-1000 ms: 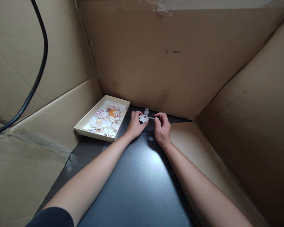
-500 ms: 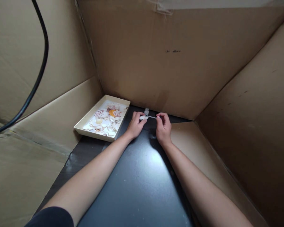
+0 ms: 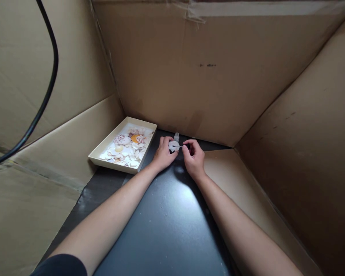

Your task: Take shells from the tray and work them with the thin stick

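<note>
White shell-like piece (image 3: 174,143) pinched in my left hand (image 3: 163,154), over the dark desk (image 3: 172,214). Right hand (image 3: 194,158): I have its fingers clamped on a thin stick (image 3: 180,146), tip at the piece; contact I can't tell. Just behind, a small clear bottle (image 3: 176,137). Farther left, a cream tray (image 3: 112,165) of mixed shells (image 3: 123,140). Cardboard walls (image 3: 172,84) around.

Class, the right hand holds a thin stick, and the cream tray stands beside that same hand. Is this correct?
The second part is wrong: the head view shows the cream tray beside the left hand. The right hand holds a thin stick.
</note>
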The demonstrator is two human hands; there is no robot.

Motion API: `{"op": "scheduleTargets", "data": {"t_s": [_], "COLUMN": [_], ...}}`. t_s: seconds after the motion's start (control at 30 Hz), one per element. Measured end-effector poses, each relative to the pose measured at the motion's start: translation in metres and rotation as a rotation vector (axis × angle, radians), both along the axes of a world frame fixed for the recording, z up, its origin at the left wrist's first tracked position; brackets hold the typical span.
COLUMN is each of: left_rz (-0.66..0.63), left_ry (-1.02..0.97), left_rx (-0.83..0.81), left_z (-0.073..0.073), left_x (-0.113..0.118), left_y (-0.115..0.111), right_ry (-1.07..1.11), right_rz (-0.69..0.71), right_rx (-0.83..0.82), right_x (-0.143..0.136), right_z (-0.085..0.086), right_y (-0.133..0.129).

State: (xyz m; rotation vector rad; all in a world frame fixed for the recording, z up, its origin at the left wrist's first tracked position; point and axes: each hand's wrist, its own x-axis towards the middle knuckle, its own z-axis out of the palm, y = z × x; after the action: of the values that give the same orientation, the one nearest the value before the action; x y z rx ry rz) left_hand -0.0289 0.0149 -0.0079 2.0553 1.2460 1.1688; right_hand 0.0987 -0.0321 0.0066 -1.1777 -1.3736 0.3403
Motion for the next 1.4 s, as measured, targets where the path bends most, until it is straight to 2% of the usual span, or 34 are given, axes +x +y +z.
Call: {"op": "scheduleTargets", "data": {"t_s": [0.17,0.3,0.37,0.47,0.6,0.73,0.87,1.0,1.13,1.27,1.4], "left_rz": [-0.032,-0.089,-0.101,-0.104,-0.106,-0.103,-0.101,-0.112,-0.089,-0.077,-0.078], "left_ry": [-0.014,-0.062,-0.074,-0.064,-0.055,-0.053,-0.04,-0.045,-0.036,-0.026,-0.021], "left_rx": [0.016,-0.018,-0.053,-0.076,-0.107,-0.104,-0.106,-0.095,-0.086,-0.075,-0.089], "left_z": [0.0,-0.002,-0.003,-0.0035,-0.0031,-0.0034,-0.004,-0.0028,-0.0013,-0.0003,0.001], "left_x": [-0.0001,0.0005,0.0007,0.0007,0.0003,0.0006,0.0007,0.0005,0.0007,0.0008,0.001], "left_y": [0.0002,0.0016,0.0022,0.0024,0.0019,0.0018,0.002,0.0007,-0.0007,-0.0008,-0.0013], "right_ry": [-0.021,-0.022,-0.05,-0.028,-0.044,-0.054,-0.035,-0.025,0.027,0.04,0.049], "right_rz": [-0.049,0.004,-0.022,-0.084,-0.013,-0.076,-0.019,-0.087,-0.026,-0.105,-0.019], "right_rx": [0.003,-0.029,-0.067,-0.074,-0.058,-0.06,-0.072,-0.063,-0.064,-0.039,-0.041], "right_x": [0.0,0.0007,0.0012,0.002,0.0015,0.0013,0.0024,0.0035,0.0044,0.005,0.0048], "right_z": [0.0003,-0.001,-0.0017,-0.002,-0.0018,-0.0023,-0.003,-0.0032,-0.0046,-0.005,-0.0045], "right_y": [-0.0002,0.0008,0.0016,0.0022,0.0016,0.0017,0.0025,0.0029,0.004,0.0047,0.0038]}}
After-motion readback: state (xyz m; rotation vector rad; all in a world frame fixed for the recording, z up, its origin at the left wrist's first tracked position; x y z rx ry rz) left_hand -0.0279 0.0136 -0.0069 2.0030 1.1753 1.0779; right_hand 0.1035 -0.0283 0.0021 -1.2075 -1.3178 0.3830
